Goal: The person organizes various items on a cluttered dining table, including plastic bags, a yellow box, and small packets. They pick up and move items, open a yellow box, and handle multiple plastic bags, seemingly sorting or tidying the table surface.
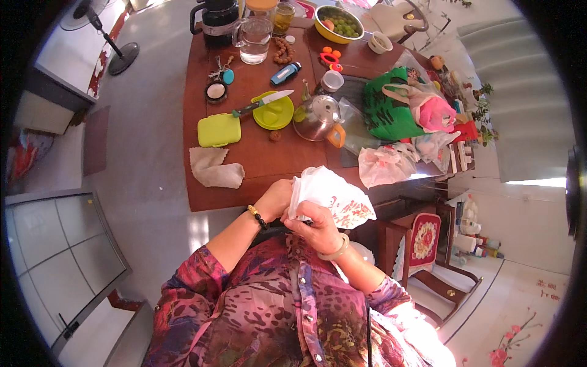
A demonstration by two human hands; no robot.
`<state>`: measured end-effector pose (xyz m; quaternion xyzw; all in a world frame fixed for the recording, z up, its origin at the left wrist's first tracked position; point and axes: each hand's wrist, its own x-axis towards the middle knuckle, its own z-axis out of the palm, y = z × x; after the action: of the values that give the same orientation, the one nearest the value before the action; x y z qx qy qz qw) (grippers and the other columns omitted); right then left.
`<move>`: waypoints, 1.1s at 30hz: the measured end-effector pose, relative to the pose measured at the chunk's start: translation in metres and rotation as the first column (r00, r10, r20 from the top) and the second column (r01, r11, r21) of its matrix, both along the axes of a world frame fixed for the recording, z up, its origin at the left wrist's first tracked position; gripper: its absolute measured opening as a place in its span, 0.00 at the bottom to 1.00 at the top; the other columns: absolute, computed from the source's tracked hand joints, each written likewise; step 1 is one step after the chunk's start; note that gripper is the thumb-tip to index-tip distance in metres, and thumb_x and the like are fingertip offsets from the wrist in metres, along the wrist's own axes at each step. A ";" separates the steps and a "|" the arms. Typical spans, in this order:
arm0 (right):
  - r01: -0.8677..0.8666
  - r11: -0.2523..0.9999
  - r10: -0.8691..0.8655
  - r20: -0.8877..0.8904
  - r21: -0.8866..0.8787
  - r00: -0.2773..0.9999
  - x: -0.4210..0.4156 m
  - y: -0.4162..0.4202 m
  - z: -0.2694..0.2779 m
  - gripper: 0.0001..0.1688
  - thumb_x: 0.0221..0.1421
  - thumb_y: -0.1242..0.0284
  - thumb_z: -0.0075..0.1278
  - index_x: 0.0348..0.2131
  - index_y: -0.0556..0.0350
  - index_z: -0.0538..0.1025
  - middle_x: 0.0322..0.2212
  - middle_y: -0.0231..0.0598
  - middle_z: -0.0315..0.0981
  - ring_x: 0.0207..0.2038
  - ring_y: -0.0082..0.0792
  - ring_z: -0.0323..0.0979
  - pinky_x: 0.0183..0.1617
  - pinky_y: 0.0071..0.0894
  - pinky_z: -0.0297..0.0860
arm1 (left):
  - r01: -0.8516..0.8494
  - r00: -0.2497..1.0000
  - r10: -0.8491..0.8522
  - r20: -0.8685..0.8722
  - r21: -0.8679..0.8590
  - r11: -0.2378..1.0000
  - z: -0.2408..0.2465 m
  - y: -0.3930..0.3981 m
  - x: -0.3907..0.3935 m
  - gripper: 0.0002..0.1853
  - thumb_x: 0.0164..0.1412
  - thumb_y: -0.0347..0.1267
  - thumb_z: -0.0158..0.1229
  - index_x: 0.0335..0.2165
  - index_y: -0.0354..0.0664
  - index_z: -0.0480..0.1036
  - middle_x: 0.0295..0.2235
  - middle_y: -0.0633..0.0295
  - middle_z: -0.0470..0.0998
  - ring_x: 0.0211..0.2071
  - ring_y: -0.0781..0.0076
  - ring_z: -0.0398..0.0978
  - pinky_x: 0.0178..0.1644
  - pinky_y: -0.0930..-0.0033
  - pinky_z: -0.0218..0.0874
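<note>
A white plastic bag (337, 190) with red writing is held above the front edge of the wooden table (261, 160), close to my body. My left hand (276, 200) grips the left end of the bag, its fingertips partly hidden behind the plastic. Thumb and bent fingers of my right hand (316, 223) pinch the same gathered end, just in front of the left hand. The bag's wider part spreads out to the right. Whether anything is inside it, I cannot tell. A grey cloth (218, 167) lies on the table to the left.
A knife (261, 103) rests across a lime-green plate (282, 114), beside a green box (219, 130). Behind the bag stands a steel kettle (321, 117). Plastic bags (387, 163) and a green bag (385, 110) crowd the right. A wooden chair (399, 247) stands at lower right.
</note>
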<state>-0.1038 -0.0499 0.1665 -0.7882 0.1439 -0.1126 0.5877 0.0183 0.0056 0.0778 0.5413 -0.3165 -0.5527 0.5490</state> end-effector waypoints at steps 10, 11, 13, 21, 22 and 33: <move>0.382 0.715 -0.464 -0.011 0.586 0.886 -0.003 -0.008 -0.001 0.04 0.48 0.82 0.47 0.27 0.56 0.70 0.29 0.31 0.70 0.32 0.22 0.65 0.38 0.21 0.61 | 0.119 0.991 -0.132 0.034 0.259 0.959 0.062 0.009 0.044 0.17 0.53 0.43 0.51 0.27 0.37 0.71 0.17 0.68 0.69 0.17 0.81 0.64 0.20 0.75 0.55; 0.386 0.667 -0.508 0.010 0.637 0.861 -0.005 -0.012 -0.002 0.03 0.49 0.81 0.46 0.27 0.56 0.70 0.29 0.32 0.70 0.32 0.23 0.65 0.38 0.21 0.61 | 0.104 0.989 -0.128 0.076 0.259 0.960 0.068 0.009 0.045 0.17 0.53 0.42 0.52 0.27 0.37 0.72 0.18 0.67 0.70 0.18 0.81 0.64 0.20 0.75 0.55; 0.362 0.628 -0.523 0.028 0.689 0.852 -0.009 -0.017 0.002 0.03 0.50 0.80 0.46 0.27 0.54 0.70 0.30 0.34 0.69 0.33 0.24 0.65 0.37 0.21 0.61 | 0.001 0.957 -0.037 0.286 0.124 0.992 0.071 0.010 0.047 0.10 0.54 0.36 0.52 0.27 0.38 0.71 0.16 0.71 0.68 0.16 0.84 0.63 0.18 0.78 0.53; 0.483 0.663 -0.571 -0.030 0.572 0.820 -0.003 -0.016 0.010 0.07 0.49 0.79 0.48 0.32 0.57 0.72 0.29 0.27 0.69 0.31 0.17 0.64 0.38 0.18 0.61 | -0.217 0.767 0.255 0.588 -0.136 0.967 0.080 0.007 0.052 0.13 0.51 0.34 0.55 0.33 0.36 0.70 0.21 0.53 0.74 0.23 0.68 0.74 0.27 0.71 0.63; 0.433 0.671 -0.566 0.039 0.602 0.824 0.000 -0.017 0.013 0.10 0.49 0.80 0.48 0.35 0.58 0.72 0.31 0.26 0.69 0.33 0.17 0.65 0.40 0.18 0.61 | -0.268 0.836 0.292 0.465 -0.119 0.956 0.073 0.008 0.050 0.13 0.50 0.32 0.57 0.33 0.35 0.70 0.23 0.55 0.75 0.24 0.73 0.74 0.28 0.72 0.64; 0.071 0.979 -0.009 0.305 -0.191 0.952 0.029 -0.023 -0.017 0.13 0.40 0.76 0.54 0.31 0.58 0.70 0.34 0.43 0.67 0.40 0.45 0.65 0.44 0.35 0.62 | -0.468 0.754 0.391 0.528 0.014 0.884 0.037 0.017 0.039 0.20 0.48 0.24 0.50 0.43 0.34 0.63 0.35 0.61 0.72 0.35 0.72 0.70 0.39 0.74 0.62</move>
<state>-0.0745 -0.0732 0.1492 -0.8136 0.0562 -0.2576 0.5183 0.0571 0.0231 0.1153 0.7643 -0.2762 -0.2695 0.5166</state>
